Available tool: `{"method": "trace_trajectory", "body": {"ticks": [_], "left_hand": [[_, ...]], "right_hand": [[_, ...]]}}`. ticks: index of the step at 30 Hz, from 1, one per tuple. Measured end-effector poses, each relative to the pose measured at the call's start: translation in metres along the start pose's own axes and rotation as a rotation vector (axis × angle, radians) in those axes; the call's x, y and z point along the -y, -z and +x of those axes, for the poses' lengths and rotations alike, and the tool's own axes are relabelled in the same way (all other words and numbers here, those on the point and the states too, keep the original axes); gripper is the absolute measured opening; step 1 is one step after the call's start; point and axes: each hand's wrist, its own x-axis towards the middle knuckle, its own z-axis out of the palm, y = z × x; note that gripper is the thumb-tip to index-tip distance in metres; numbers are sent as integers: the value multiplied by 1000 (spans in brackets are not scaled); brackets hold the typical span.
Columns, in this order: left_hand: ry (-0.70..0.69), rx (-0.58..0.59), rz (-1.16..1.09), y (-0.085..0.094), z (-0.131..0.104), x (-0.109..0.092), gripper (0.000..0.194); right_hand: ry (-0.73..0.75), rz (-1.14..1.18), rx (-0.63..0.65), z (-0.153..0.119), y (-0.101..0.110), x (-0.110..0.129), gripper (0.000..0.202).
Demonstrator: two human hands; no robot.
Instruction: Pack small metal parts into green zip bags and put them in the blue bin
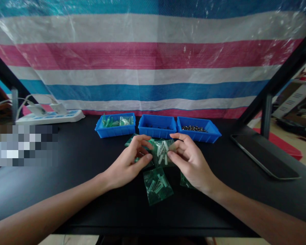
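Between my two hands is a clear greenish plastic bag [163,153] with several white pieces inside. My left hand [134,158] has its fingertips at the bag's left side, and my right hand [187,158] pinches its right side. Below them a green bag [158,185] of small pale pieces lies on the black table [102,211]. Another green bag [185,181] is partly hidden under my right hand. More green plastic shows behind my left hand.
Three blue bins stand behind the hands: the left bin [114,131] holds green bags, the middle bin [156,132] small dark pieces, the right bin [201,136] metallic pieces. A phone [265,154] lies right; a power strip [51,117] sits back left.
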Motion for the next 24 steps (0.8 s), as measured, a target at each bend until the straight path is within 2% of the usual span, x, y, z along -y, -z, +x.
{"method": "trace_trajectory", "body": {"ticks": [3, 5, 9, 15, 24], "left_hand": [[61, 116, -72, -2, 1, -2, 16], [85, 138, -24, -3, 1, -4, 19], [102, 58, -17, -1, 2, -5, 23], [97, -32, -58, 1, 6, -2, 17], [179, 107, -218, 6, 7, 3, 19]], "right_hand": [[52, -83, 5, -2, 1, 1, 28], [65, -108, 17, -2, 1, 1, 21], [48, -125, 88, 0, 2, -1, 10], [39, -204, 122, 0, 2, -1, 13], [27, -215, 130, -1, 1, 2, 14]]}}
